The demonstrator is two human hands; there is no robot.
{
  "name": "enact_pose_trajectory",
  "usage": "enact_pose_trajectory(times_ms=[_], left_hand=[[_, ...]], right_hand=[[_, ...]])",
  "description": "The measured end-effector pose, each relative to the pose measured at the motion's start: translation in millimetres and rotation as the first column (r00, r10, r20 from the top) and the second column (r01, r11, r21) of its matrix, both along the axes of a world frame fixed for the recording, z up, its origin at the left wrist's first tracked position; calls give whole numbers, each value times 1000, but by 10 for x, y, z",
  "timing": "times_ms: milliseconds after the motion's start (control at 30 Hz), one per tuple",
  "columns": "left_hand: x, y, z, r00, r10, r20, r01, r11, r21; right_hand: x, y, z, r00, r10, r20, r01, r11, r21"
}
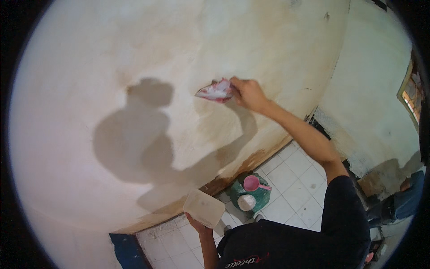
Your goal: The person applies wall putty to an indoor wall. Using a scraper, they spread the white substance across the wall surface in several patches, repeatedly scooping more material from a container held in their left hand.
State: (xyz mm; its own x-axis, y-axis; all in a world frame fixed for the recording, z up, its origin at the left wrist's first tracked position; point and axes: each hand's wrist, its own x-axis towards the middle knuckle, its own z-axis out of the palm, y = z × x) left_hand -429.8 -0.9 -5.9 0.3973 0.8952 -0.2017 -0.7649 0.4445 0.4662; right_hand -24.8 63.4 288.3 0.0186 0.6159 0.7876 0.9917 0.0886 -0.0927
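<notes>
My right hand (249, 93) is stretched up to the wall (174, 54), its fingers closed on a flat, pointed red-and-white piece (218, 91). White smears cover much of its face, and its tip lies at or very near the wall; I cannot tell its exact kind. Lower down, my left hand (197, 224) grips the near edge of a pale square plastic container (204, 208), tilted beside the foot of the wall. Little shows inside it. The wall is off-white, with yellowish and brown stains, and my shadow falls across it.
A green plastic bag (236, 193) sits on the white tiled floor (291, 188), with a pink dipper (251, 183) and a white round object (246, 202) on it. A blue panel (125, 249) stands at lower left. Another person in blue (410, 197) is at far right.
</notes>
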Motion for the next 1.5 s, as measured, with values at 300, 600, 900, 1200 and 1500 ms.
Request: enact_pose_trajectory(times_ms=[300,600,900,1200,1500], left_hand=[[242,-269,88,993,119,-9,-117,986,118],[454,-562,-163,978,206,41,-203,977,-67],[598,-629,-158,976,215,-9,-215,976,23],[428,-588,-272,977,199,72,-197,980,-22],[373,-464,112,968,252,-14,-249,964,96]], right_hand=[[1531,-220,2089,940,-328,97,260,871,417],[1530,-770,2579,975,-123,184,24,886,463],[400,-291,4,956,30,293,100,903,-418],[1530,-243,1615,948,-246,204,255,967,-17],[2132,-989,3451,999,-24,23,21,989,145]])
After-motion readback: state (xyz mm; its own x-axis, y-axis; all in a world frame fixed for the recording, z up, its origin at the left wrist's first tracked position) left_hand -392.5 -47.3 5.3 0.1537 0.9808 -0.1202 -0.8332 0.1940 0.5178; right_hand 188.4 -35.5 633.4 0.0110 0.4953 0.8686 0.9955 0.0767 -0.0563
